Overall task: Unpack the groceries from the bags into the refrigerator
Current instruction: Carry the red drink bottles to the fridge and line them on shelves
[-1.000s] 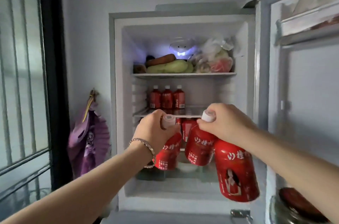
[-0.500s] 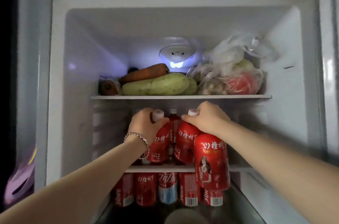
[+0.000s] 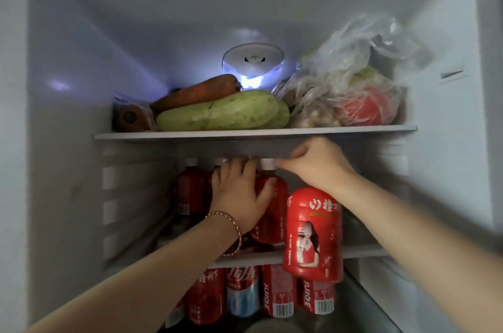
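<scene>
Inside an open refrigerator (image 3: pixel 68 65), a person's left hand (image 3: pixel 239 196), a chain bracelet (image 3: pixel 234 229) at the wrist, curls around a red juice bottle (image 3: pixel 272 212) over the middle shelf (image 3: pixel 364 251), thumb across its shoulder. The right hand (image 3: pixel 315 166) grips a second red bottle (image 3: pixel 313 234) by the neck, hanging in front of that shelf's edge; its fingertips (image 3: pixel 281 166) reach the first bottle's white cap (image 3: pixel 267 164), though whether they hold it cannot be told. A carrot (image 3: pixel 196 93), a pale green squash (image 3: pixel 217 114) and a plastic bag of produce (image 3: pixel 345 79) crowd the top shelf (image 3: pixel 245 134), while more red bottles (image 3: pixel 277 291) and a cola can (image 3: pixel 242 291) stand below.
</scene>
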### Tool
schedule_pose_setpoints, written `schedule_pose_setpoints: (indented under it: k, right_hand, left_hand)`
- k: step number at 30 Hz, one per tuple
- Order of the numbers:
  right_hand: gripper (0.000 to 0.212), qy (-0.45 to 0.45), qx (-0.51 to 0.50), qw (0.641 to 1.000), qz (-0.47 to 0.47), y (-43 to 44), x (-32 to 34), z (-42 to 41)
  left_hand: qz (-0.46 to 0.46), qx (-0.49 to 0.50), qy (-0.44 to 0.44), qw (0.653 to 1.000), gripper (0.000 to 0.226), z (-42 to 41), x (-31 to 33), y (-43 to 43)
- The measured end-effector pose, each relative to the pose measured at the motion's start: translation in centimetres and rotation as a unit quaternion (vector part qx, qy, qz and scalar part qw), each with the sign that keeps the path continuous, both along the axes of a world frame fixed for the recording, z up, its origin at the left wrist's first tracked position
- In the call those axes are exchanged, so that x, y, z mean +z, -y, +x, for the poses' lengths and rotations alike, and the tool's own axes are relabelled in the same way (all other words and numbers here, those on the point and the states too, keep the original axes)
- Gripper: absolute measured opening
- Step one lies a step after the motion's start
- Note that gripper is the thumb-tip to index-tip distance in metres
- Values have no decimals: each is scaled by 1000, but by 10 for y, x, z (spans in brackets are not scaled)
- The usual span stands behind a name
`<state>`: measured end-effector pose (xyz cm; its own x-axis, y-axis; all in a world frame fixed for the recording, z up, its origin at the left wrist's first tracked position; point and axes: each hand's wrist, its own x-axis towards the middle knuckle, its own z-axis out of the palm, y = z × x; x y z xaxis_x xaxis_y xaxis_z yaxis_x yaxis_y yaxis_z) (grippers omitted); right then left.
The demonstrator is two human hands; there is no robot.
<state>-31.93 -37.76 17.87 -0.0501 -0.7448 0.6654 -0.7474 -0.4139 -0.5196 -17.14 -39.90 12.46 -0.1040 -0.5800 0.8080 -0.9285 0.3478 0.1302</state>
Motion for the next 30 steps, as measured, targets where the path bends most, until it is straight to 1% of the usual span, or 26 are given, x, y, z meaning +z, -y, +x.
schedule_pose_setpoints:
  k: [1, 3, 5, 7, 11, 14, 16, 17, 18, 19, 20, 21, 22, 23, 24, 25, 26, 28, 30]
  right_hand:
    - [26, 17, -19, 999, -34, -11, -3, -6]
    - [28, 42, -47, 988, -138, -31, -8, -13]
    - [29, 59, -69, 962, -259, -43, -10, -17]
    - [29, 65, -87, 931, -349, -43, -10, -22]
    - [39, 43, -116, 891, -437, -17, -20, -25]
    - [41, 44, -129, 884, -447, -4, -30, -19]
    - [35, 32, -149, 895, -419, -2, -38, -15]
    - [28, 14, -158, 910, -382, -1, -42, -12]
    - [21, -12, -167, 932, -321, 0, -46, -10]
    - [19, -42, -171, 954, -244, 2, -50, -8]
    - [30, -70, -162, 971, -161, 2, -54, -8]
    - [43, -76, -133, 984, -93, 1, -58, -8]
    - [52, -53, -85, 994, -43, -1, -61, -8]
    - [55, -12, -35, 999, -12, -4, -63, -6]
    - [58, 28, 0, 999, 18, -6, -65, -3]
    - [63, 53, 13, 997, 55, -5, -67, -1]
    - [70, 54, 4, 994, 91, -3, -68, 2]
    - [85, 21, -44, 990, 130, 8, -66, 7]
    - [88, 11, -80, 986, 145, 21, -62, 9]
  left_hand:
    - [17, -13, 24, 999, 73, -3, -1, 1]
    - [52, -15, 48, 997, 87, -7, -4, 2]
    - [52, -15, 45, 998, 95, -10, -7, 3]
    - [50, -28, 30, 998, 93, -11, -8, 2]
    - [37, -28, 31, 998, 88, -11, -10, 1]
    - [24, -32, 30, 999, 86, -10, -13, 2]
    - [14, -32, 37, 999, 84, -11, -14, 4]
    - [13, -31, 39, 999, 84, -11, -13, 5]
    - [13, -30, 41, 999, 84, -12, -13, 5]
    - [14, -31, 43, 999, 85, -11, -14, 6]
    - [16, -34, 49, 998, 86, -10, -16, 6]
    - [20, -40, 64, 997, 87, -8, -18, 7]
    - [21, -42, 97, 994, 89, -6, -21, 7]
    - [22, -38, 141, 989, 88, -4, -24, 7]
    - [25, -28, 182, 982, 85, -2, -27, 7]
    - [32, -16, 211, 977, 83, 1, -27, 9]
    - [42, -7, 232, 972, 81, 2, -25, 11]
    - [71, -4, 256, 964, 73, 1, -17, 17]
    - [91, -29, 236, 967, 76, -2, -9, 23]
